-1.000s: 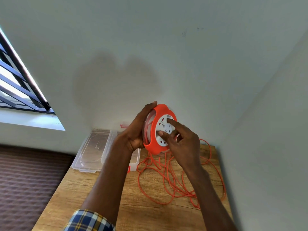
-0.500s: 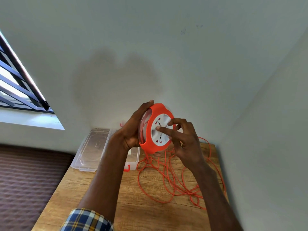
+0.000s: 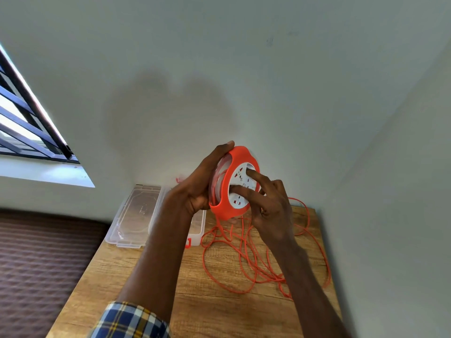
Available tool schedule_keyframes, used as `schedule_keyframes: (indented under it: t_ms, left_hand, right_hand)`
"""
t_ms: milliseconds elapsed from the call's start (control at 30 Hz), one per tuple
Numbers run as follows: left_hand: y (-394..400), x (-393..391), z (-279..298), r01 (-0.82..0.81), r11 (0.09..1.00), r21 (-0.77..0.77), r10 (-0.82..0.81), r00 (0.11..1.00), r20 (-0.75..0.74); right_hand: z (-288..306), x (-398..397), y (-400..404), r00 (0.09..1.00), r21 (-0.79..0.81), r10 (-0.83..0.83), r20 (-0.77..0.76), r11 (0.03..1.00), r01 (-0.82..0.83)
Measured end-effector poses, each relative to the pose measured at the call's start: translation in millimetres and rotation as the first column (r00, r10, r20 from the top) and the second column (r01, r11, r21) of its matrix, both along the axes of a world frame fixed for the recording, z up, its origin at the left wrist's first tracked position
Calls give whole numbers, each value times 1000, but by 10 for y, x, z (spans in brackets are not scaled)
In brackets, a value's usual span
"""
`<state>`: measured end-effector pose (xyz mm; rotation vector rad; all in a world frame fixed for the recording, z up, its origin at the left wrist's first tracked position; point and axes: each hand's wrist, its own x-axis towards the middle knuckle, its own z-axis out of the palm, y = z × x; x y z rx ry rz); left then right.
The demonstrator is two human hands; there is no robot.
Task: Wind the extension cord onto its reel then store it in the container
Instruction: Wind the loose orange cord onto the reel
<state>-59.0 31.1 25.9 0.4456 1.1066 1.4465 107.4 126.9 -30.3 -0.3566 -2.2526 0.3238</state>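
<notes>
Both hands on reel (image 3: 228, 191) (left hand (image 3: 199, 189) behind; right hand (image 3: 271, 203) in front)

A wooden tabletop (image 3: 136, 276) with pale grain filled the lower middle, pushed into the corner of two plain grey-white walls (image 3: 219, 57). At nine o'clock a window (image 3: 22, 128) with dark bars let in bright light above a white sill (image 3: 44, 175). At seven o'clock lay a brown ribbed mattress (image 3: 36, 264).
</notes>
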Motion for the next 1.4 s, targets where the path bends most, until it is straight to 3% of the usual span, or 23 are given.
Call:
schedule_keyframes:
  t_ms: [133, 200, 300, 433, 500, 600, 633, 667, 733, 833, 900, 967, 1033, 1133, 1400]
  left_hand:
    - [2, 43, 64, 11, 1000, 7, -11, 999, -40]
    - [3, 58, 103, 12, 1000, 19, -10, 997, -75]
    - [17, 58, 133, -7, 1000, 24, 11, 991, -137]
    - [10, 70, 134, -40, 998, 49, 44, 996, -74]
    - [20, 97, 136, -30, 997, 74, 33, 998, -46]
    - [50, 149, 148, -17, 996, 85, 22, 998, -61]
    - [54, 155, 152, -16, 996, 88, 22, 998, -66]
    - [57, 155, 155, -19, 996, 91, 24, 998, -62]
    - [61, 146, 155, -27, 996, 91, 32, 998, -50]
    - [69, 136, 142, -34, 996, 87, 38, 998, -40]
    - [61, 128, 136, -39, 995, 96, 41, 999, -20]
    - [39, 104, 122, -46, 994, 102, 43, 999, 26]
    - [16, 76, 108, -56, 993, 101, 49, 997, 64]
    - [-16, 25, 81, -72, 993, 89, 66, 995, 69]
    - [-21, 37, 63, -71, 997, 42, 69, 997, 27]
  right_hand:
    - [-73, -46, -56, 993, -28, -91, -71, 996, 89]
    - [-86, -71, -114, 991, -183, -87, -105, 981, 67]
    - [25, -96, -189, 987, -472, -94, -128, 881, 22]
    - [157, -118, -163, 981, -561, -165, -99, 824, 81]
    - [217, -155, -204, 969, -690, -208, -135, 722, 59]
    - [335, -251, -231, 950, -931, -292, -113, 364, 1]
    - [370, -251, -209, 956, -959, -279, -90, 284, -7]
    - [391, -233, -185, 965, -963, -252, -71, 269, -1]
    - [405, -186, -163, 973, -925, -229, -38, 377, 52]
    - [344, -126, -199, 957, -740, -288, -21, 649, 179]
    - [306, -87, -166, 963, -599, -252, -96, 788, 146]
    - [262, -41, -62, 988, -427, -98, -120, 903, 37]
    - [220, 6, 35, 998, -319, 34, -55, 946, -50]
    - [168, 38, 75, 993, -271, 102, 66, 959, -81]
    - [171, 11, -15, 991, -349, 75, 114, 937, -30]
